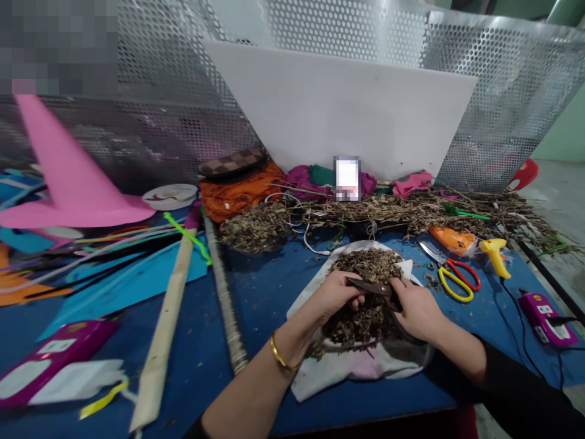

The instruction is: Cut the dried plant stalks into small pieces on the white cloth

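Note:
My right hand [417, 308] grips a pair of dark scissors [377, 289], their blades pointing left. Close to the blade tips, my left hand [339, 296] is closed with its fingers curled in. What it holds is too small and too hidden to name. Both hands are over a heap of crumbled dry brown plant bits [354, 329]. Beneath the heap lies a white cloth [324, 381], spread on the blue table [201, 360]. Part of the scissors' handles is hidden by my right hand.
Red-and-yellow scissors [450, 272] and a yellow glue gun [494, 256] lie to the right. Dry stalks [393, 210] line the back below a white board [351, 110]. Leftward are two sticks [171, 317] [223, 292], a pink cone hat [68, 171] and a purple power strip [86, 338].

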`<state>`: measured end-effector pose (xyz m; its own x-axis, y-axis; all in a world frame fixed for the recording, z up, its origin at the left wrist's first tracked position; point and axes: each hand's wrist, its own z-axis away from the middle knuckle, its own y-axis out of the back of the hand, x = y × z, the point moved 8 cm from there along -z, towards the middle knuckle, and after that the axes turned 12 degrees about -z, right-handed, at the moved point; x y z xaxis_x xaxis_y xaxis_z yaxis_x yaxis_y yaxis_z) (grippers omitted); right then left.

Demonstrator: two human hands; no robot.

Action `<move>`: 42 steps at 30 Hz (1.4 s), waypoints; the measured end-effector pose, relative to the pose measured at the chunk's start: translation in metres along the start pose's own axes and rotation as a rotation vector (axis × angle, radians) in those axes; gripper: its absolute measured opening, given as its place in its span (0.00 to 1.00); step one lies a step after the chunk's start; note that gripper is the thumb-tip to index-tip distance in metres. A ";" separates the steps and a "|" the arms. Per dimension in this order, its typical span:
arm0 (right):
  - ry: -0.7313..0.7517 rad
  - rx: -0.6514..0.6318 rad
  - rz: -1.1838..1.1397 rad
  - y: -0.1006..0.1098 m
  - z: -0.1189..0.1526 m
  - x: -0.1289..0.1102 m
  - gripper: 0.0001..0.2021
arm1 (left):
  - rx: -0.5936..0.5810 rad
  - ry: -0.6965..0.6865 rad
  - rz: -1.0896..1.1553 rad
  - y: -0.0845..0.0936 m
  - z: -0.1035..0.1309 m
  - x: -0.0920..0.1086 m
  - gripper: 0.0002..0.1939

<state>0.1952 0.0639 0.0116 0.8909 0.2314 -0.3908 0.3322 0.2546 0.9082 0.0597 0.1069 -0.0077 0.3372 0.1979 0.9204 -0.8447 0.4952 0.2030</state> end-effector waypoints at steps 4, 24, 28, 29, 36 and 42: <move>-0.005 -0.036 -0.008 -0.003 -0.001 0.001 0.17 | -0.008 0.004 0.024 -0.002 0.000 -0.001 0.07; 0.023 0.039 -0.019 0.006 -0.001 0.000 0.18 | 0.038 0.077 0.032 0.005 -0.001 -0.004 0.04; 0.036 0.014 -0.014 0.003 -0.001 0.000 0.18 | 0.032 0.076 0.040 0.005 0.000 -0.004 0.04; 0.034 0.008 -0.018 0.003 -0.001 0.000 0.17 | 0.033 0.080 0.045 0.005 0.000 -0.004 0.05; 0.003 -0.033 -0.011 0.003 0.001 -0.001 0.16 | 0.051 0.071 0.037 0.006 0.001 -0.001 0.06; 0.036 -0.026 0.026 -0.001 -0.001 -0.001 0.16 | 0.047 0.063 0.014 0.003 0.000 -0.004 0.05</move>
<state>0.1936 0.0637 0.0106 0.8871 0.2718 -0.3730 0.3010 0.2720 0.9140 0.0562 0.1080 -0.0106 0.3499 0.2580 0.9006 -0.8675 0.4521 0.2075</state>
